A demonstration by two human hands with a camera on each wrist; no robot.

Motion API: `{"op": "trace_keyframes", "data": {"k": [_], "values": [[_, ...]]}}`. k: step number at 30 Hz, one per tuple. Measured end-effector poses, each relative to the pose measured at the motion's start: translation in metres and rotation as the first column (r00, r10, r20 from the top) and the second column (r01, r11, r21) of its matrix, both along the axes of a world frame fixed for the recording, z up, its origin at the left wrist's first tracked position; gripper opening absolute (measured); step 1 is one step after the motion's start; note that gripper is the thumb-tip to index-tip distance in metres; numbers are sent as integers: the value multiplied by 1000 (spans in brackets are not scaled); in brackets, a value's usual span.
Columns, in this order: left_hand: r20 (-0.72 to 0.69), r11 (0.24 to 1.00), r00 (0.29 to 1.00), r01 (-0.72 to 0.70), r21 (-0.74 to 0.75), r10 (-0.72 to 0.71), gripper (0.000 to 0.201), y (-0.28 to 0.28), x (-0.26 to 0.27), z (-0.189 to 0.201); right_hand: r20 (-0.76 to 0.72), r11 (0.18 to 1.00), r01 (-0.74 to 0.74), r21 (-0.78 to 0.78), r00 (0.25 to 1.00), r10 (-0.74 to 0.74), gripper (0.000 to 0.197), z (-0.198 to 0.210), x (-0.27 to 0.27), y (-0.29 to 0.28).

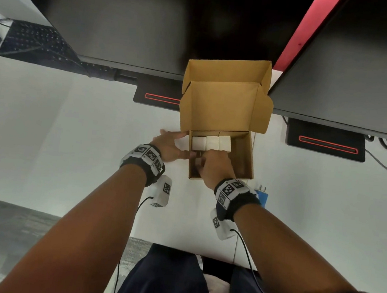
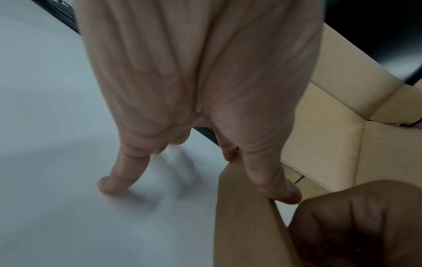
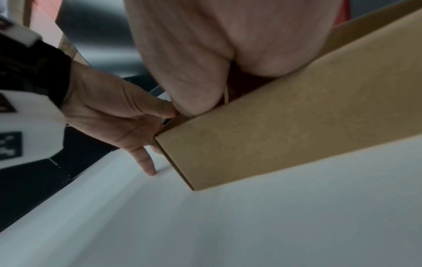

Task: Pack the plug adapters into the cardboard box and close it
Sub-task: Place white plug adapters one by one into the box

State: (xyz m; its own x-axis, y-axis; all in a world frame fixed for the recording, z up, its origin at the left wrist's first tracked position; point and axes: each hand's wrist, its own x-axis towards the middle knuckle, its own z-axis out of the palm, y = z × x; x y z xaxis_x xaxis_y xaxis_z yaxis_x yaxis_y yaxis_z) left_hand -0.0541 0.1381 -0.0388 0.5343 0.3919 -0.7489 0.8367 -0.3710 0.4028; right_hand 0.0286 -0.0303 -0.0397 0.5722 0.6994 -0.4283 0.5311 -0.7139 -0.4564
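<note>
My left hand (image 1: 168,146) braces the outer side wall of the cardboard box (image 1: 246,156), fingers fairly straight; the thumb (image 2: 271,182) lies over the wall's top edge and the little finger (image 2: 116,178) touches the white desk (image 1: 68,145). My right hand (image 1: 214,166) reaches into the box over its near wall, fingers curled downward; something pale shows beside the fingers, but I cannot tell whether they hold it. Just beyond my right fingertips, three white plug adapters (image 1: 212,143) sit side by side against the far wall of the box. The lid (image 1: 225,106) stands upright beyond them. A blue adapter (image 1: 263,196) lies on the desk, just right of my right wrist.
</note>
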Motion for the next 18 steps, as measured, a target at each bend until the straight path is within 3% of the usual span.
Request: {"op": "trace_keyframes", "data": {"k": [6, 11, 18], "values": [[-1, 1000, 1000, 23, -14, -23, 132, 3, 0, -4, -73, 1000, 10, 25, 997, -8, 9, 5, 8, -7], [16, 999, 999, 48, -21, -47, 130, 2, 2, -1, -66, 996, 83, 16, 994, -82, 13, 3, 17, -20], [55, 998, 997, 64, -23, -63, 102, -1, 3, 3, -104, 996, 21, 88, 995, -11, 14, 6, 9, -18]]}}
